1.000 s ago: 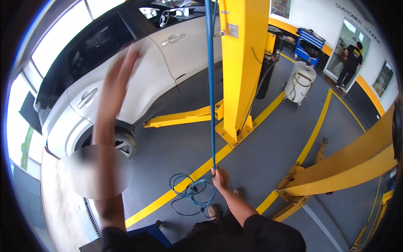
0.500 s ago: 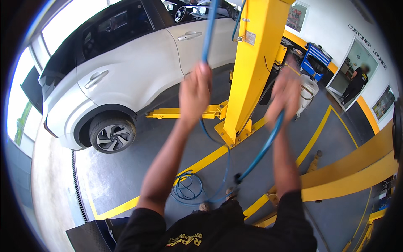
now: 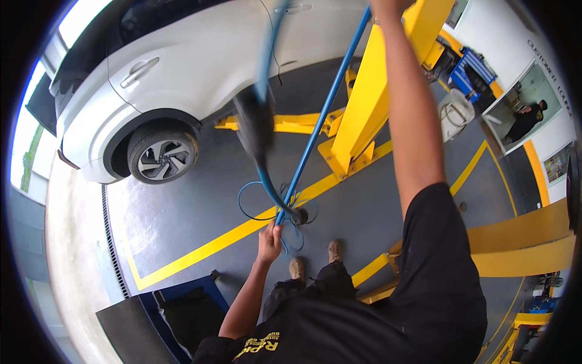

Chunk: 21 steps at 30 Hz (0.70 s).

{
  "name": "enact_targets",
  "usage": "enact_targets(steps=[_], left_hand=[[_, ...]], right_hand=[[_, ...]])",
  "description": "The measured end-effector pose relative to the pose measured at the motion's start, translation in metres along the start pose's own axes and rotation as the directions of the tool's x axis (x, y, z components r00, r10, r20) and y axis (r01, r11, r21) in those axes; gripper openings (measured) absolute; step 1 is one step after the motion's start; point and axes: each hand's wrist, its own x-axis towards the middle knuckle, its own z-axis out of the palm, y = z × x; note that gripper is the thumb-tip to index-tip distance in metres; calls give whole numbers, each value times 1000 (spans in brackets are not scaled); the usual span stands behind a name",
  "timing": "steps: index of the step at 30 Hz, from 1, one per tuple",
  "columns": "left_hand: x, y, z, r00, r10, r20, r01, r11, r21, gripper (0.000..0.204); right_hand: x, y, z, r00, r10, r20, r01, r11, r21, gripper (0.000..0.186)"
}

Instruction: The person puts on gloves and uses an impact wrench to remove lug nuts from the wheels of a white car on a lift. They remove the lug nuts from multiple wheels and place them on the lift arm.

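My left hand (image 3: 270, 241) is low in the middle, closed round the blue hose (image 3: 329, 100) and just above my boots. My right hand (image 3: 385, 8) is raised at the top edge, partly out of view, apparently closed on the same hose, which runs taut between both hands. A second length of hose swings left of it with a dark, motion-blurred piece (image 3: 253, 124) on it, too smeared to make out. Loose loops of hose (image 3: 241, 209) hang or lie around my left hand, with another dark fitting (image 3: 298, 215) among them.
A white car (image 3: 170, 67) stands ahead beside a yellow lift post (image 3: 354, 139) and arm (image 3: 279, 121); another yellow lift (image 3: 509, 255) is at right. Behind are a white wheeled container (image 3: 454, 115), blue tool cart (image 3: 473, 76) and a person (image 3: 524, 121) in a doorway. A dark mat-topped object (image 3: 136, 330) is lower left.
My left hand has dropped from mid-view to low by the coil, while my right hand has risen to the top edge. The hose between them is stretched straight, and the dark piece has swung upward.
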Motion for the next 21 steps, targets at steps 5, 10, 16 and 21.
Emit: enact_targets(steps=[5,10,16,21], left_hand=[[-122,-100,-37,887,-440,139,386,873,299,39],[-239,-138,-81,699,-636,327,343,699,627,33],[-290,-108,-109,432,-815,385,227,512,828,34],[-270,-96,-100,353,-859,370,9,398,917,39]], right_hand=[[-255,139,-7,940,172,294,-101,965,-241,37],[-538,262,-104,688,467,555,-186,854,-486,38],[-746,267,-219,297,651,699,-196,758,-623,38],[-824,248,-234,69,738,671,-183,671,-719,40]])
